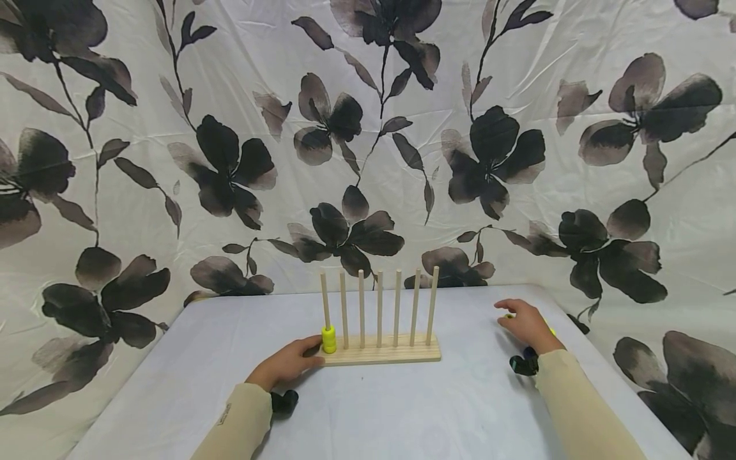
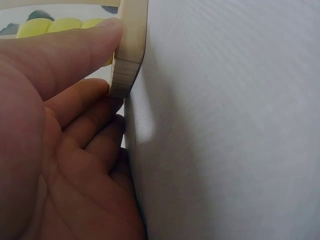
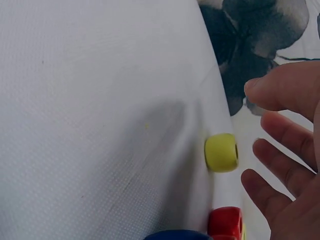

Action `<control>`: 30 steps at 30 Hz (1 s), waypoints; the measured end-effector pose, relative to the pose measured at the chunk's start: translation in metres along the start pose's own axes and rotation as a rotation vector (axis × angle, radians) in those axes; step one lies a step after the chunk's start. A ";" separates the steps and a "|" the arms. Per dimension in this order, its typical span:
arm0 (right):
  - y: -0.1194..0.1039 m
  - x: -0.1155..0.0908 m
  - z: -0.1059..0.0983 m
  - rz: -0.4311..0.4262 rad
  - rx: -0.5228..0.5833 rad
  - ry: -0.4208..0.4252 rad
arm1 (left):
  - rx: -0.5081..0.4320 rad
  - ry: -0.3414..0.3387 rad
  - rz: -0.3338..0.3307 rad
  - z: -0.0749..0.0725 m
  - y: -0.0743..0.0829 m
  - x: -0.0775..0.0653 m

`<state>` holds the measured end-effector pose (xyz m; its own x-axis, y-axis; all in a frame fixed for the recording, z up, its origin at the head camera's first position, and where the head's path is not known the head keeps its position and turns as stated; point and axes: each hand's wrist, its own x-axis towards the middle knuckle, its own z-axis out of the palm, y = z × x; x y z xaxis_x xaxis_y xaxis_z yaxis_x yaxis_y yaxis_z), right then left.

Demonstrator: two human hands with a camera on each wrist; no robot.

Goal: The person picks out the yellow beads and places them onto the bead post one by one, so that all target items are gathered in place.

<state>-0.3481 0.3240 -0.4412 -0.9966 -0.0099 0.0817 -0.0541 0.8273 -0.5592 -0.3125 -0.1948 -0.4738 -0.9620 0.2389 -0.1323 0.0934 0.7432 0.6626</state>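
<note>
A wooden peg rack (image 1: 382, 356) stands on the table, with several upright pegs in a row. Yellow beads (image 1: 328, 340) are stacked on its leftmost peg. My left hand (image 1: 287, 363) holds the left end of the rack's base (image 2: 131, 42), thumb on one side and fingertips at the end corner. Off to the right, my right hand (image 1: 528, 326) hovers with fingers spread and nothing between them. Beneath it in the right wrist view lies a loose yellow bead (image 3: 221, 153), apart from the fingers. A red bead (image 3: 225, 221) lies nearby, partly cut off.
A blue rounded thing (image 3: 177, 235) shows at the bottom of the right wrist view, mostly cut off. White cloth covers the table (image 1: 397, 409). Behind it hangs a floral sheet (image 1: 368, 160). Dark wrist devices (image 1: 284, 402) sit at both cuffs.
</note>
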 end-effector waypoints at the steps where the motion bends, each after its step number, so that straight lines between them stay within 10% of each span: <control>1: 0.001 -0.001 0.000 -0.001 0.000 -0.004 | 0.002 -0.001 0.001 0.000 0.000 0.000; 30: 0.010 0.007 0.003 0.133 -0.049 -0.091 | 0.006 -0.001 0.000 -0.001 0.001 -0.001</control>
<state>-0.3559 0.3306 -0.4489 -0.9964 0.0523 -0.0668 0.0795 0.8512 -0.5187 -0.3112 -0.1949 -0.4727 -0.9617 0.2394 -0.1335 0.0946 0.7471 0.6579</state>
